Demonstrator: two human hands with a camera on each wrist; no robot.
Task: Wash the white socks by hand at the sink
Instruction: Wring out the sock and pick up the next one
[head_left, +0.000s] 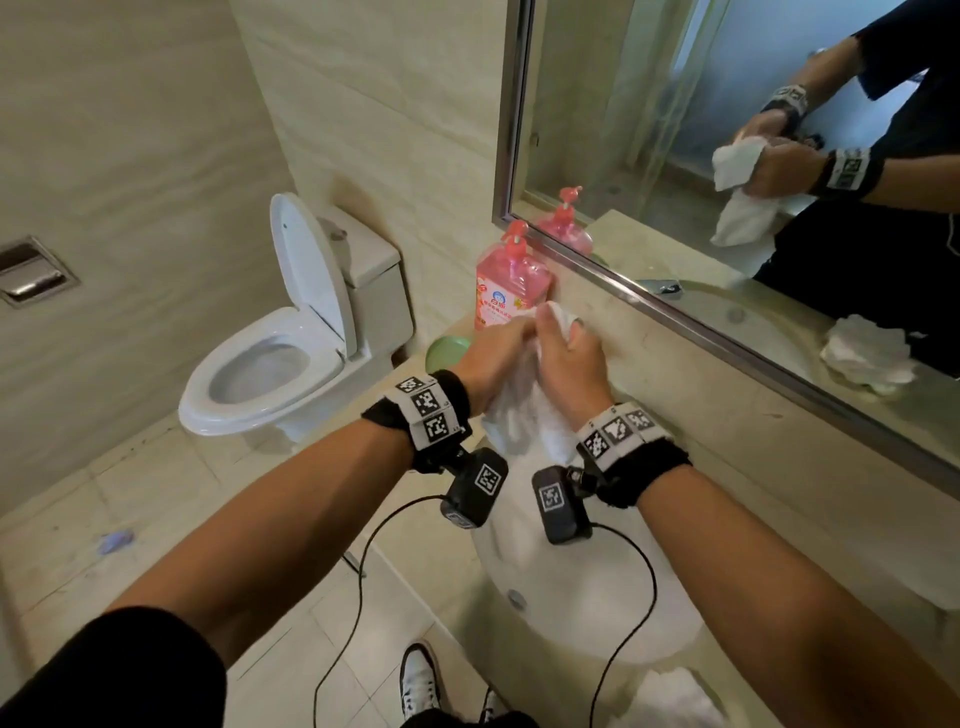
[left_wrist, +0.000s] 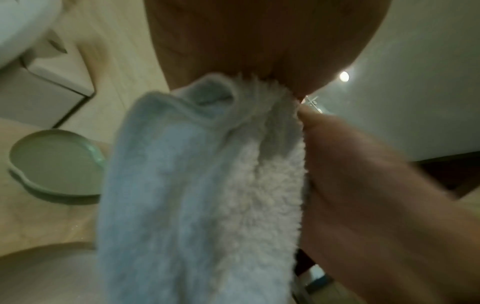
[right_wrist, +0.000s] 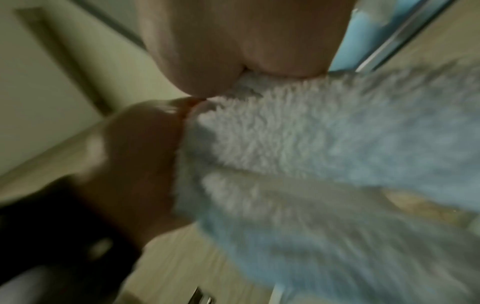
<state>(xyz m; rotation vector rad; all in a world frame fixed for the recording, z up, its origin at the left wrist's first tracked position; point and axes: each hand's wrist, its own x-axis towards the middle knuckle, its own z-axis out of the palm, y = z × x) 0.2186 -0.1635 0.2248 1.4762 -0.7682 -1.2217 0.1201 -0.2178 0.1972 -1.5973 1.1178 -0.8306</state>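
**White sock held up between both hands over the sink**

The sock (head_left: 519, 410) is hanging lengthwise between the two hands, above the far end of the sink (head_left: 571, 613), its top end bunched up high by the fingers and its long axis running down toward the person's wrists. The left hand (head_left: 493, 358) is gripping it from one side with fingers curled into the cloth, and the right hand (head_left: 571, 358) is clutching it from the other, thumb and fingers closed round the upper end. The knuckles of both hands are nearly touching.

Just beyond the hands a pink soap bottle (head_left: 511, 288) is standing on the counter (head_left: 675, 374) against the mirror (head_left: 727, 156), and a green dish (head_left: 447, 351) is lying near the left wrist, partly hidden behind it. A second white sock (head_left: 670, 696) is lying crumpled on the counter's near edge. The toilet (head_left: 291, 343) is standing to the left with its lid up.

The left wrist view is showing what the head view hides: the sock's open cuff (left_wrist: 210, 94) is pointing up at the palm, the smooth outside on one side and fluffy looped lining (left_wrist: 259, 195) on the other. The right wrist view, blurred, is showing the same fluffy lining (right_wrist: 298, 131) folded under the palm. Only the mirror is showing the sock's front and another crumpled white cloth by the basin.
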